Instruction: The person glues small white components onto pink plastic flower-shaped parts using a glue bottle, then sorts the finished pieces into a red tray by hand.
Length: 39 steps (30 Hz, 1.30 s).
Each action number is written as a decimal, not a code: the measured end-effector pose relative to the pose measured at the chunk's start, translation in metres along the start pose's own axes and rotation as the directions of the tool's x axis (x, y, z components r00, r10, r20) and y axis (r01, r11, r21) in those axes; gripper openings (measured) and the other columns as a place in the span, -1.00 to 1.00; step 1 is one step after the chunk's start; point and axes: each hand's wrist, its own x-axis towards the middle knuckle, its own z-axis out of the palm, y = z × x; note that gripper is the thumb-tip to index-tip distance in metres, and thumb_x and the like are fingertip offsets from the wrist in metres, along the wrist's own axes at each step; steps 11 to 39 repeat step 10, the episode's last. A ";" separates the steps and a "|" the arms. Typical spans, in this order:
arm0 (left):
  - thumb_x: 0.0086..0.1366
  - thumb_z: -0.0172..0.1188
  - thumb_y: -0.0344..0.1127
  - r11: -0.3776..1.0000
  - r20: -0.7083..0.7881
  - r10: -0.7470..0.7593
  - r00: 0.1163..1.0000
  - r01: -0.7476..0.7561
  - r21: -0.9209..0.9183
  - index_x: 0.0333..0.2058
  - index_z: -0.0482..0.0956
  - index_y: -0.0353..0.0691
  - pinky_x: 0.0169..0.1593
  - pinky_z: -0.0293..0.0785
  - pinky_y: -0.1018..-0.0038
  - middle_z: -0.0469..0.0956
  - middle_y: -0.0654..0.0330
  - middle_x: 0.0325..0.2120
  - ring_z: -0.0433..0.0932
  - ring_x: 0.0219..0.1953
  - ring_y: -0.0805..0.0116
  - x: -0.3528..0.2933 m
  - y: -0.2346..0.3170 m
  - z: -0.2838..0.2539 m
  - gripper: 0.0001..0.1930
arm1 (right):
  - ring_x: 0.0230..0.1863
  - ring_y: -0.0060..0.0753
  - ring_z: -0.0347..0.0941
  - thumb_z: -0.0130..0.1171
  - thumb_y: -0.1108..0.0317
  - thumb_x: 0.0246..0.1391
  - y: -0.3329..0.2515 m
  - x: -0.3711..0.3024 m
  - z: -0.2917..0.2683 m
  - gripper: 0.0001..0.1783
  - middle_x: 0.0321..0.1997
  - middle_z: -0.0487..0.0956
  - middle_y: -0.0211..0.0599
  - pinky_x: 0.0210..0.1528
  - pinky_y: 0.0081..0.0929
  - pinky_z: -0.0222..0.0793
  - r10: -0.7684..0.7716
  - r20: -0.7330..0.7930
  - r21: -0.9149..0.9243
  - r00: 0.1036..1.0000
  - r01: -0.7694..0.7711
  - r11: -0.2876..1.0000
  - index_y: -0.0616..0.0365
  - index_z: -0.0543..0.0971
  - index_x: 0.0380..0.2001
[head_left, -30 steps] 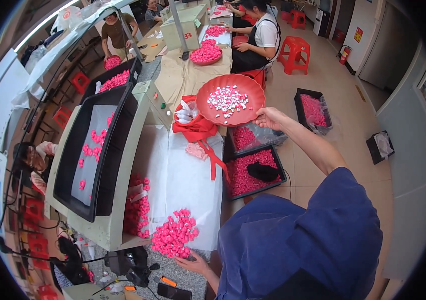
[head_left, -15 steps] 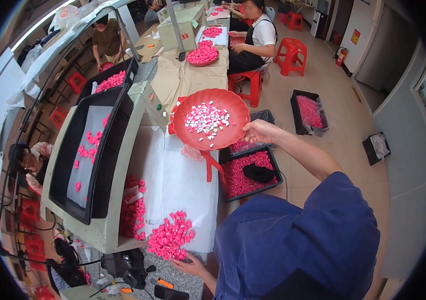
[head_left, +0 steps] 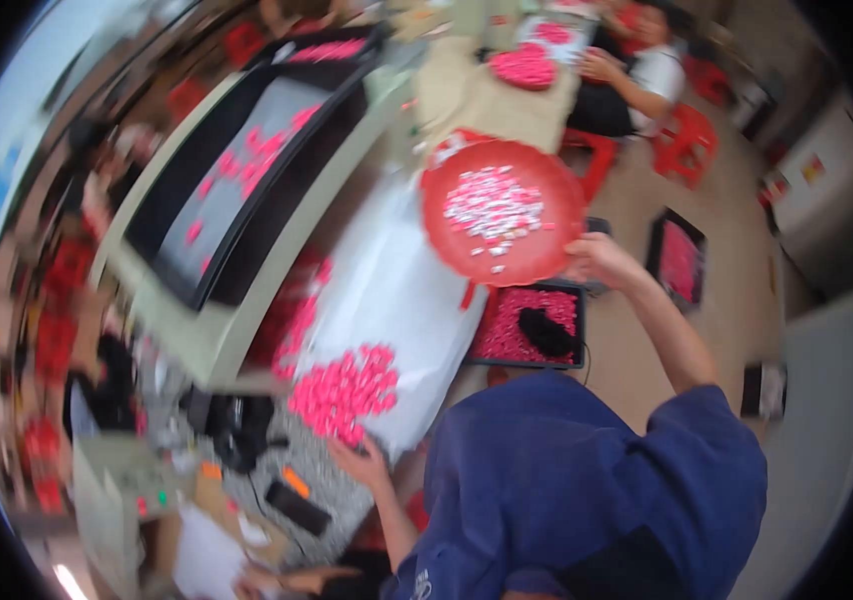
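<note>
My right hand (head_left: 602, 260) grips the rim of a round red plate (head_left: 537, 255) with a scalloped edge. On the plate lie many small white and pink pieces, too blurred to make out. The plate is held over the far right part of the white paper (head_left: 412, 310) covering the bench. My left hand (head_left: 362, 462) is at the near edge of a heap of bright pink pieces (head_left: 347, 390), its fingers stretched toward them. The fingertips touch or nearly touch the heap.
A pale bench housing with a tilted black tray (head_left: 237, 215) stands on the left. Below the plate sits a black bin (head_left: 579, 325) of pink pieces with a black cloth. A phone (head_left: 297, 508) lies near my left hand. Another person's hand (head_left: 257, 582) shows at the bottom.
My view has swung leftward and is blurred, bringing another workstation into the lower left. The plate stays in my right hand and my left hand stays by the pink heap.
</note>
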 end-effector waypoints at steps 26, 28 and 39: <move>-0.04 0.20 -0.14 0.974 -0.021 -0.211 0.977 0.208 -0.086 0.08 0.14 -0.32 0.10 0.12 0.19 0.18 -0.10 0.03 0.19 0.06 -0.04 0.010 0.011 -0.023 -0.27 | -0.69 -0.35 0.45 0.05 0.36 -0.04 0.032 -0.012 0.112 -0.79 -0.63 0.51 -0.14 -0.75 -0.56 0.31 0.374 0.507 -0.307 0.777 -0.243 0.920 0.27 0.42 -0.34; -0.04 0.20 -0.14 0.974 -0.021 -0.211 0.977 0.208 -0.086 0.08 0.14 -0.32 0.10 0.12 0.19 0.18 -0.10 0.03 0.19 0.06 -0.04 0.010 0.011 -0.023 -0.27 | -0.69 -0.35 0.45 0.05 0.36 -0.04 0.032 -0.012 0.112 -0.79 -0.63 0.51 -0.14 -0.75 -0.56 0.31 0.374 0.507 -0.307 0.777 -0.243 0.920 0.27 0.42 -0.34; -0.04 0.20 -0.14 0.974 -0.021 -0.211 0.977 0.208 -0.086 0.08 0.14 -0.32 0.10 0.12 0.19 0.18 -0.10 0.03 0.19 0.06 -0.04 0.010 0.011 -0.023 -0.27 | -0.69 -0.35 0.45 0.05 0.36 -0.04 0.032 -0.012 0.112 -0.79 -0.63 0.51 -0.14 -0.75 -0.56 0.31 0.374 0.507 -0.307 0.777 -0.243 0.920 0.27 0.42 -0.34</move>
